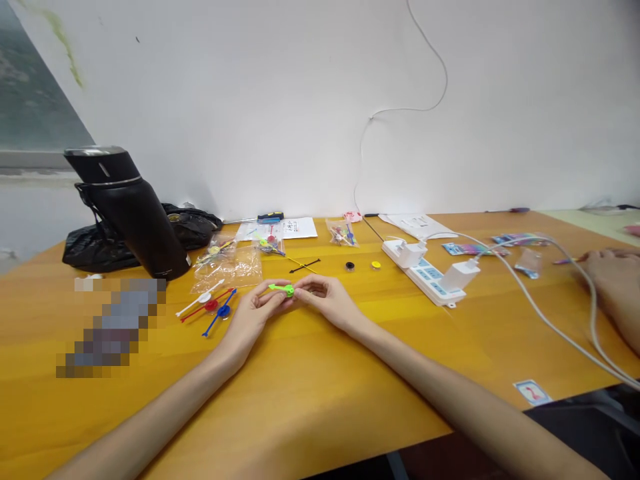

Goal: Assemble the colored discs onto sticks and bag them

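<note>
Pinching the small green arrow spinner point(281, 289) over the wooden table point(310, 400), the left hand point(253, 310) grips toward the arrowhead and the right hand point(327, 299) beside the round hub, probably because so slight a part suits only fingertips. Just left, a white spinner point(205, 298), red spinner point(211, 307) and blue spinner point(223, 311) lie side by side, seemingly grouped. Farther off, a black arrow point(296, 269) and yellow arrow point(292, 261) cross, apart from the black disc point(350, 266) and yellow disc point(376, 265) rightward.

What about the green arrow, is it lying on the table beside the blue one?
No, the left hand and right hand hold the green arrow between them, while the blue arrow lies on the table.
</note>
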Demonstrator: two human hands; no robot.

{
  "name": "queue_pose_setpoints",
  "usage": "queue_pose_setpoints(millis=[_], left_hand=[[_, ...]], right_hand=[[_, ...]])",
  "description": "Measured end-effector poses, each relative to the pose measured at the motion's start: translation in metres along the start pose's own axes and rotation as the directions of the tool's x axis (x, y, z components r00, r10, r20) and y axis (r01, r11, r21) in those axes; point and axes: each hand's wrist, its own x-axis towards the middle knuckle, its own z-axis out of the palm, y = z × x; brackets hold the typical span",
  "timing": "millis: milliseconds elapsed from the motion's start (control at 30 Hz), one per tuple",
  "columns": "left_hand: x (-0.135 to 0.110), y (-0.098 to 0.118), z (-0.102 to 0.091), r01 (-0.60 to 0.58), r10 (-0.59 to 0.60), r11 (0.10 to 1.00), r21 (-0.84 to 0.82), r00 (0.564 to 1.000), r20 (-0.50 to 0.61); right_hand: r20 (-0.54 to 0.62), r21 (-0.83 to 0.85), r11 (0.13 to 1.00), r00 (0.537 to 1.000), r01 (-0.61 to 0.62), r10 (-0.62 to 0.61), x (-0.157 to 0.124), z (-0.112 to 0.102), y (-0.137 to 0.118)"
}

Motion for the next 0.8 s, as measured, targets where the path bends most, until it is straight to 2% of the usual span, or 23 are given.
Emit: queue_pose_setpoints(millis=[200, 333, 500, 633, 800], left_hand=[[0.002, -0.002, -0.003, 0.006, -0.006, 1.0, 0.0, 1.0, 0.006], [0.002, 0.0, -0.001, 0.004, -0.004, 1.0, 0.029, 1.0, 0.016], [0.0, 0.003, 0.002, -0.038, 0.036, 0.995, 0.097, 0.999, 0.02], [0.001, 0.002, 0.002, -0.076, 0.074, 0.987, 0.145, 0.997, 0.02], [0.001, 0.0, 0.002, -0.102, 0.098, 0.986, 0.13, 0.995, 0.034]], right_hand=[[-0.026, -0.182, 0.983, 0.999, 0.036, -0.042, -0.005, 0.004, -0.006], [-0.046, -0.194, 0.981, 0.999, 0.01, -0.019, -0.006, 0.003, -0.004], [-0.012, -0.253, 0.967, 1.0, -0.03, 0.028, -0.009, 0.003, -0.003], [-0.013, -0.287, 0.958, 1.0, -0.006, 0.003, -0.011, 0.007, -0.004], [-0.009, -0.245, 0.968, 0.999, 0.044, -0.048, -0.012, 0.011, -0.005]])
